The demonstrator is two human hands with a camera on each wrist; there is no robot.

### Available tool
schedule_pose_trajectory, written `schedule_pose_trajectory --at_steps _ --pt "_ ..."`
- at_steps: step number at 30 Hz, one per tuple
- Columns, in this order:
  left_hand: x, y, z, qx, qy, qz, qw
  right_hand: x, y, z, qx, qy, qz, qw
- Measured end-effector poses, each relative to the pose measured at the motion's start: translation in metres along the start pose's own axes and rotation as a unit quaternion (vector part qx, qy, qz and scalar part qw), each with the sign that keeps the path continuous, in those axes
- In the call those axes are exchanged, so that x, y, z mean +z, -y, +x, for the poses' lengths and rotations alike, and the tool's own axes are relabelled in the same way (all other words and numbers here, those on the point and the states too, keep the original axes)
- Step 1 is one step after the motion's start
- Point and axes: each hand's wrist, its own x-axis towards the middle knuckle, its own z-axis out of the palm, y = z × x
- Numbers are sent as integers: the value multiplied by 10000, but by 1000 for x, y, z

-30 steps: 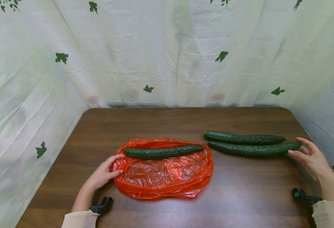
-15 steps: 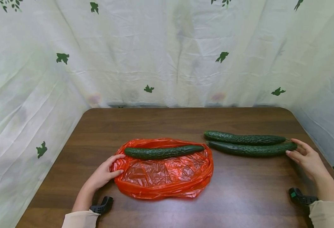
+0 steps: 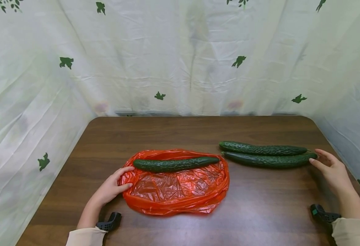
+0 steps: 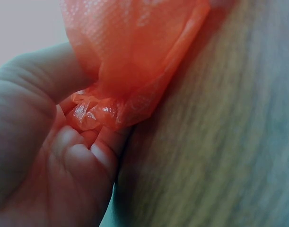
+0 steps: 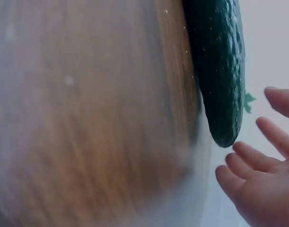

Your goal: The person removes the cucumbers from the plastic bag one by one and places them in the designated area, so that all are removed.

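Observation:
A red plastic bag [image 3: 180, 207] lies spread with its mouth open upward, and one cucumber [image 3: 176, 164] rests along its far side. At the bag's left end my left hand [image 3: 110, 187] holds the gathered plastic between thumb and curled fingers, as the left wrist view shows. Two more cucumbers lie side by side to the right: a far cucumber [image 3: 262, 149] and a near cucumber [image 3: 269, 161], whose left tip is right at the bag's edge. My right hand [image 3: 332, 171] is at the near cucumber's right tip, fingers spread and loosely extended, not wrapped round it.
The brown wooden table [image 3: 259, 212] has rounded far corners. A pale curtain [image 3: 180, 58] with green leaf shapes stands behind it and along both sides. A black wrist device [image 3: 110, 222] sits on the left wrist, another black device [image 3: 324, 213] on the right.
The near cucumber's right end has shifted slightly left, and my right hand moved left with it, its fingers now looser at the tip. The left hand and bag have stayed put.

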Motion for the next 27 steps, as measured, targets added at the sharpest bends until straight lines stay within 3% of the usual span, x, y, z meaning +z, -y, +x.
schedule_pose_trajectory --at_steps 11,18,27 --pt "0 0 0 -40 -46 26 10000 10 29 0 -531 -282 -113 9981" --pt "0 0 0 -33 -27 64 10000 28 55 1 -1369 -387 30 9898" --pt "0 -2 -1 -10 -17 78 10000 61 95 0 -2150 81 216 9763"
